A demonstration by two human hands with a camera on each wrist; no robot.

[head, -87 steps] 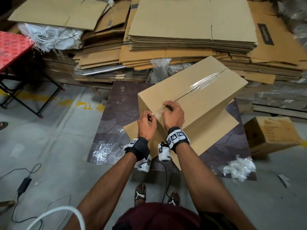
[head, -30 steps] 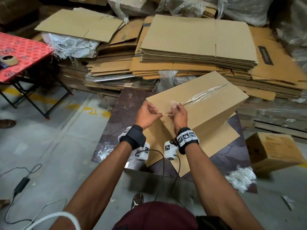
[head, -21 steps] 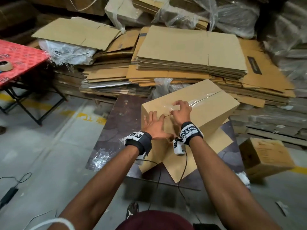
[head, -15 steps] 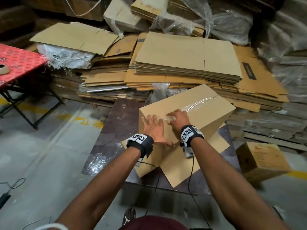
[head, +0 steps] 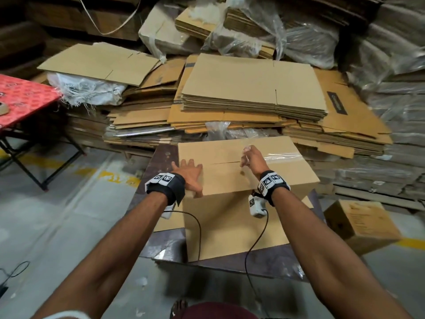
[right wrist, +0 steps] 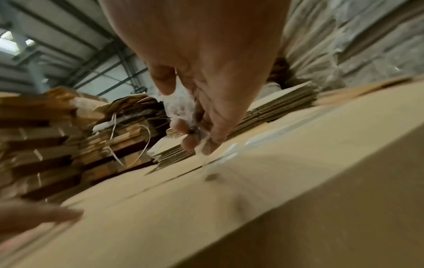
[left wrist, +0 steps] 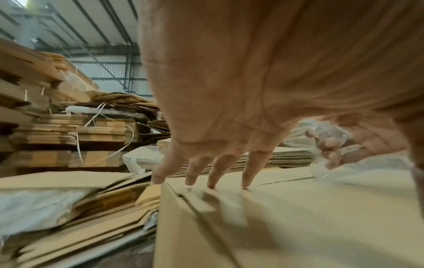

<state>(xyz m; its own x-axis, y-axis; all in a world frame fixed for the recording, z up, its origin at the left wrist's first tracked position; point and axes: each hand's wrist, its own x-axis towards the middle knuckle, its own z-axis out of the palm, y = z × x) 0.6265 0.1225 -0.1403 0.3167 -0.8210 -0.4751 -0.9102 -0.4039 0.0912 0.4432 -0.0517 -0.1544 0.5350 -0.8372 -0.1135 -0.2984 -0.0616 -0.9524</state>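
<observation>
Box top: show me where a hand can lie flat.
On the box, the near flap between left hand and right hand is bare, as is the far-left corner. Crowded: the seam's right end, where the right hand pinches the clear tape.

Both arms reach forward. The left hand lies palm down, fingers straight and spread; the right hand is raised, fingers curled, pinching clear tape.
</observation>
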